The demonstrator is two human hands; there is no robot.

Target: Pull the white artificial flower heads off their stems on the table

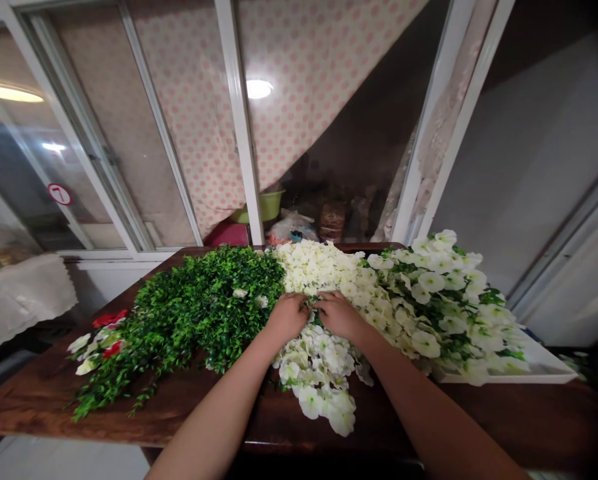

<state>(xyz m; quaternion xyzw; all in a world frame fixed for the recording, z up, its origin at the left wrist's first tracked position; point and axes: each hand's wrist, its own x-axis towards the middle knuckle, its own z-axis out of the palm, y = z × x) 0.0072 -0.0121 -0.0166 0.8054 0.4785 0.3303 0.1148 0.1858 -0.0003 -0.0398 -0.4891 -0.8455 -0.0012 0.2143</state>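
My left hand and my right hand rest side by side on a heap of white artificial flowers, their fingertips sunk in the petals near the middle of the table. Just left of my left hand lies a dense mass of green artificial foliage, with a few red blooms at its far end. Cream blossoms are packed beyond my hands. Longer white flower sprays with green leaves spread to the right of my right hand.
The flowers lie on a dark wooden table, partly on a white tray at the right. Behind stand a window frame, a dotted curtain and a green basin. A white-clothed surface sits at the left.
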